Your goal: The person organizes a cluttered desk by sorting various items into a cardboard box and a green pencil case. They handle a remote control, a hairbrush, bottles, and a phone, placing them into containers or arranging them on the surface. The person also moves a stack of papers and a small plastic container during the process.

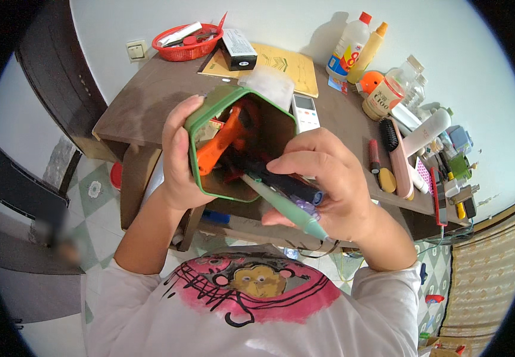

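1. One green, six-sided plastic container [217,97] sits tilted in the left hand [177,169], fingers curled around it, probably so its inside shows.
2. The right hand [345,185] pinches a slim pale-green pen [287,212] and a dark cylindrical pen [293,183], far ends at the container's mouth.
3. An orange plastic tool [218,146] lies inside, nearer the left fingers.

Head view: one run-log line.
left hand: holds green container | right hand: holds pens at its mouth | inside: orange item
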{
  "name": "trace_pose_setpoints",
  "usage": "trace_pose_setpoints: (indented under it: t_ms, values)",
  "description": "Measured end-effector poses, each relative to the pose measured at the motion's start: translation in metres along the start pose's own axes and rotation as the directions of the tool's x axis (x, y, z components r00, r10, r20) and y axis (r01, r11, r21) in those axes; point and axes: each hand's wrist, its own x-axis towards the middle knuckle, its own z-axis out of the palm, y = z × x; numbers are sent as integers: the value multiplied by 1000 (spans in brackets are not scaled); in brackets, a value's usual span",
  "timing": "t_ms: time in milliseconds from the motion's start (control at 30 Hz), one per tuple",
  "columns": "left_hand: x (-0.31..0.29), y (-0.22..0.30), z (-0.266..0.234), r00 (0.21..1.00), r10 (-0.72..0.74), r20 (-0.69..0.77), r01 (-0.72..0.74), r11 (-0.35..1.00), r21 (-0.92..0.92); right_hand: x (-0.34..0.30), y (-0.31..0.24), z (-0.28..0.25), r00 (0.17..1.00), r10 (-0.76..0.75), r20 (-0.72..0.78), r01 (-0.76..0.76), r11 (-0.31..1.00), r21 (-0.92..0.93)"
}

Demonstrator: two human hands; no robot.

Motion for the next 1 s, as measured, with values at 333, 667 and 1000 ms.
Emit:
trace_pose_setpoints:
  t_ms: [333,667,1000]
  values:
    - [6,10,4,994,-105,22,105,994,-1,-10,-4,-12,981,-27,194,55,988,-141]
    - [7,11,7,993,-113,23,113,994,11,34,0,-38,966,-161,203,158,987,32]
    - [24,16,7,992,120,28,-123,983,133,83,-5,12,597,172,783,308,852,-422]
